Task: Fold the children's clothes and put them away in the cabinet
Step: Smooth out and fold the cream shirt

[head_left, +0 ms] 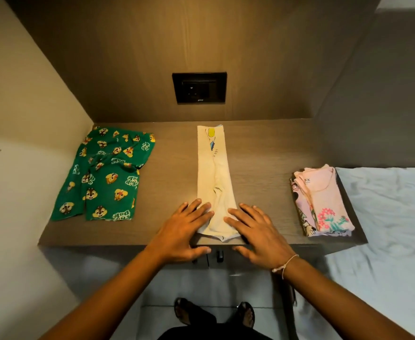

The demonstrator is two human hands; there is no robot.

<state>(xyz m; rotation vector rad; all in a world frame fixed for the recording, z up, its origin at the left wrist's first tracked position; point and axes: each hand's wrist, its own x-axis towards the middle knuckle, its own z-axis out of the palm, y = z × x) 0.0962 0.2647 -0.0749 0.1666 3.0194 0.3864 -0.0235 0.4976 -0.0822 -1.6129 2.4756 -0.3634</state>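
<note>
A cream garment (214, 177), folded into a long narrow strip, lies lengthwise in the middle of the wooden counter (260, 153). My left hand (184, 231) rests flat on its near left corner, fingers spread. My right hand (255, 231) lies flat on its near right corner, a thin bracelet on the wrist. Neither hand grips the cloth. Green shorts (103, 173) with a cartoon chipmunk print lie unfolded at the left. A folded stack of pink children's clothes (322, 202) sits at the right end.
A black wall socket (199, 87) is set in the wood back panel. A beige wall closes the left side. A bed with a pale sheet (385, 217) adjoins the counter's right. Cabinet door handles (218, 256) show under the front edge. My feet in sandals stand below.
</note>
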